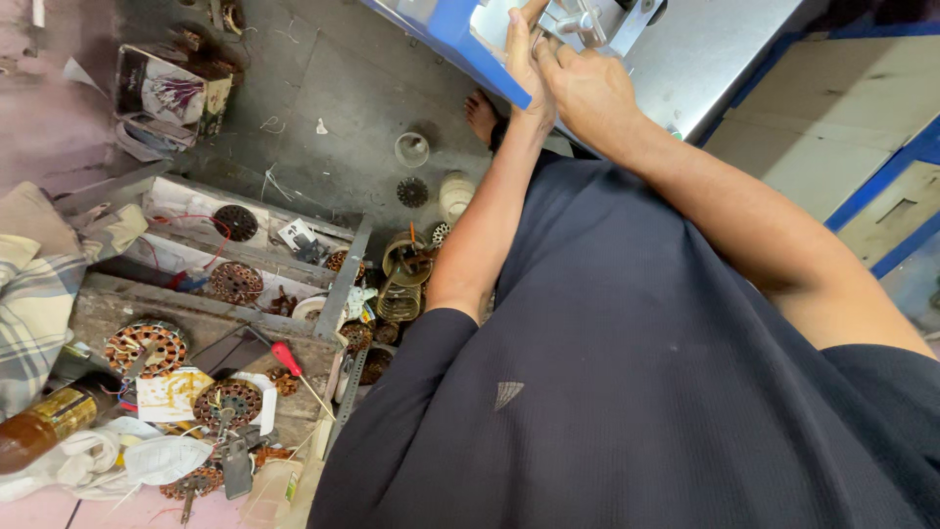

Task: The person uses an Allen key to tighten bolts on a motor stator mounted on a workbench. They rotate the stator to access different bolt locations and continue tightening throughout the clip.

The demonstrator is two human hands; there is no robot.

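Note:
Both my hands reach to a grey metal machine (705, 49) with a blue frame edge (446, 34) at the top of the view. My left hand (524, 73) rests against the blue edge, its fingers wrapped up over it toward a silver metal fitting (583, 20). My right hand (587, 88) lies just beside it, touching it, with its fingertips pinched on the same fitting. What sits under the fingers is hidden. My dark shirt (627, 392) fills the lower middle of the view.
A wooden tray (108, 304) at the left holds several copper-wound stators (147, 345), a red-handled screwdriver (289, 360) and loose parts. A brown bottle (44, 423), a checked cloth (39, 294), a bare foot (482, 113) and a white cup (412, 149) are on the floor.

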